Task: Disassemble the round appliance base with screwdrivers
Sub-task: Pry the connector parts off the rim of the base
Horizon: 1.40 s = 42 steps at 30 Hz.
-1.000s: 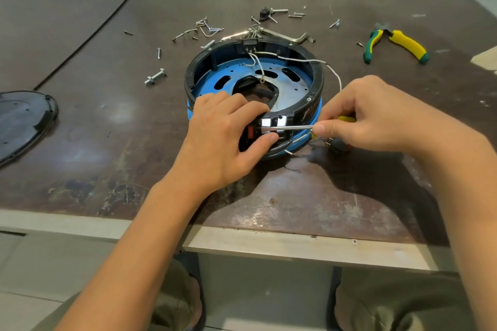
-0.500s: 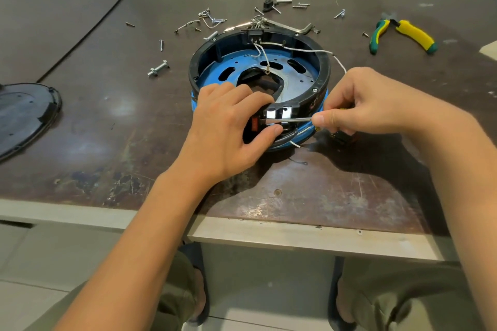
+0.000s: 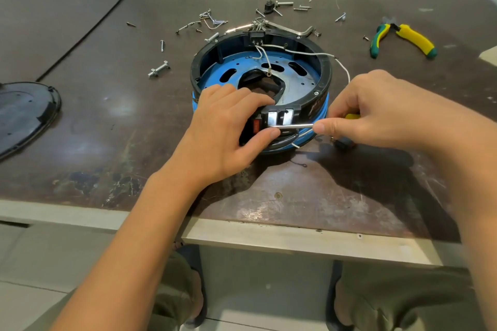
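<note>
We are at a dark brown table (image 3: 107, 129) with a pale edge, and our knees show under it. The round base (image 3: 326, 70) sits in the middle of the table, open side up, a black ring with a blue plate inside.

Behind the round base lie many loose screws (image 3: 209, 19). Far to the right of it lie the green and yellow pliers (image 3: 414, 37). Far to the left of it lies a black lid (image 3: 24, 113). A white wire (image 3: 304, 52) runs across the inside of the round base and over its right rim.

On the side of the round base nearest us there is a black switch part (image 3: 279, 115) with shiny metal tabs and a bit of red. Our left hand (image 3: 226, 131) grips this near side. The fingers curl over the rim, and the thumb presses from below.

Our right hand (image 3: 376, 110) is just to the right of the round base. It pinches the screwdriver (image 3: 293, 125) between thumb and fingers, with one finger lying along the metal bar.

The bar lies flat and points left, from the right hand toward the left hand. Its tip meets the switch part just above the left thumb. We cannot see the tip well.

We think the next push goes sideways, to the left, so the left hand must hold the round base firm. The thumb is close to the tip and could get poked.
</note>
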Each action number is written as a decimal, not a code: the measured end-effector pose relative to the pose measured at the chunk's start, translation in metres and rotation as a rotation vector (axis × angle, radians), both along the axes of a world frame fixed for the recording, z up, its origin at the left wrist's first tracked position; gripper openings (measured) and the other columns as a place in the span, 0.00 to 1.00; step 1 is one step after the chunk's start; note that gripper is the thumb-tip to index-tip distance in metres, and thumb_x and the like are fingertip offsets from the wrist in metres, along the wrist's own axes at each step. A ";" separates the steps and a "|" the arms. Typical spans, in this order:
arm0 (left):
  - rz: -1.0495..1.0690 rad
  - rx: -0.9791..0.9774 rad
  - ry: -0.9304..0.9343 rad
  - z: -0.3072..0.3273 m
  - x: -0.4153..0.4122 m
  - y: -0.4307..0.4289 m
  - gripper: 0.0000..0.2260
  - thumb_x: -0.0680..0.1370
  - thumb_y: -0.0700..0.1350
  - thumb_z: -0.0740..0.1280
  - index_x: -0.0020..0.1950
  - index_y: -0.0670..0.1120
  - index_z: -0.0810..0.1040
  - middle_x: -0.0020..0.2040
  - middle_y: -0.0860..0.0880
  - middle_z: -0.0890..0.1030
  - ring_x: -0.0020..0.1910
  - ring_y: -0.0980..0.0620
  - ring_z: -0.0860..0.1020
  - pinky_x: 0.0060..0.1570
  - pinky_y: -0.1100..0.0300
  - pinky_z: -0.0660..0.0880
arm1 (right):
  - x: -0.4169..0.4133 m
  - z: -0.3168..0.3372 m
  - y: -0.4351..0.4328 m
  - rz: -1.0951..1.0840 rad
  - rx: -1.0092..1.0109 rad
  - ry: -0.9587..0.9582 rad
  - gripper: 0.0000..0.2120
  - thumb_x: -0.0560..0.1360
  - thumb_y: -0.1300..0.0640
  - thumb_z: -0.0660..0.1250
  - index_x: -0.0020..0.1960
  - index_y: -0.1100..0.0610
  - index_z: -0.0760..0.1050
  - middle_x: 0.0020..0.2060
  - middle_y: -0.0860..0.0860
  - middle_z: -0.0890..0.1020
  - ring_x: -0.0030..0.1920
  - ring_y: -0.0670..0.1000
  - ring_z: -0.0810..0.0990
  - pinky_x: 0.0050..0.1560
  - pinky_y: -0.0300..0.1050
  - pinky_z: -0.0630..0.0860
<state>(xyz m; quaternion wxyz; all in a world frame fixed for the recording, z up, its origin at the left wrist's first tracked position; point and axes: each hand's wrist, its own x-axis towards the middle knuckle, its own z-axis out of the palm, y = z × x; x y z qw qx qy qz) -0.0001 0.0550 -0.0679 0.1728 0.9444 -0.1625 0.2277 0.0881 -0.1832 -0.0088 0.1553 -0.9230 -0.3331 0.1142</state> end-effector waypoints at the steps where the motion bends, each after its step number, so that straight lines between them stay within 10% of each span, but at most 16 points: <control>1: -0.004 -0.001 0.008 0.000 0.000 0.000 0.17 0.80 0.56 0.63 0.62 0.47 0.78 0.50 0.53 0.80 0.50 0.53 0.74 0.57 0.56 0.64 | 0.000 -0.001 0.000 0.002 0.000 -0.004 0.20 0.70 0.32 0.66 0.36 0.47 0.85 0.28 0.43 0.81 0.28 0.51 0.75 0.30 0.44 0.70; 23: 0.019 -0.065 0.054 0.004 -0.003 -0.002 0.16 0.84 0.49 0.54 0.63 0.48 0.80 0.50 0.52 0.81 0.51 0.53 0.73 0.55 0.59 0.60 | 0.027 -0.031 0.000 -0.002 0.190 0.472 0.23 0.70 0.34 0.70 0.34 0.54 0.84 0.23 0.53 0.78 0.21 0.49 0.72 0.21 0.37 0.69; 42: -0.033 -0.026 0.046 0.002 -0.001 0.005 0.18 0.82 0.56 0.59 0.65 0.48 0.77 0.50 0.55 0.79 0.51 0.57 0.72 0.59 0.68 0.57 | 0.016 -0.028 -0.005 -0.027 0.285 0.359 0.26 0.70 0.32 0.69 0.34 0.56 0.82 0.24 0.55 0.79 0.25 0.51 0.75 0.25 0.37 0.72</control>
